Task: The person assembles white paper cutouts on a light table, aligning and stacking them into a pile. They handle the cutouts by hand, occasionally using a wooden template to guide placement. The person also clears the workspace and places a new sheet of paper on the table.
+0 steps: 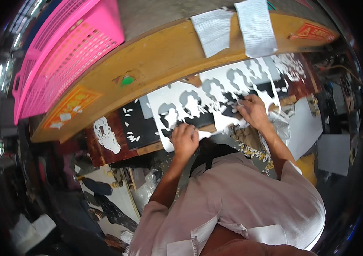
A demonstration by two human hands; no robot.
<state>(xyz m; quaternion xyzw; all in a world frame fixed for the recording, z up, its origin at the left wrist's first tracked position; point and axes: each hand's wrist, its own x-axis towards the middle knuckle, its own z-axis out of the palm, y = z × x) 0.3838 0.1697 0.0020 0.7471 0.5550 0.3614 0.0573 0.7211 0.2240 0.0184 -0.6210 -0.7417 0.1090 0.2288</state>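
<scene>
A red-brown surface carried a black mat, and along its far side ran a yellow board. Beyond the board stood a pink basket, to the left. The room around was dim and cluttered, with clear plastic and a grey panel to the right, and scraps scattered below the near edge. One white sheet, cut through with ragged openings, lay over the mat in front of the person; five grey arches showed along it. Two papers hung over the board, which also bore two red stickers and one green spot. One white cutout lay left of the mat, and many white bits lay heaped at the far right. Two hands were at the sheet: the left hand at its near edge, its grip narrow, fingers bent; the right hand farther right, its grip half curled. Whether either pinched the sheet, I could not tell.
</scene>
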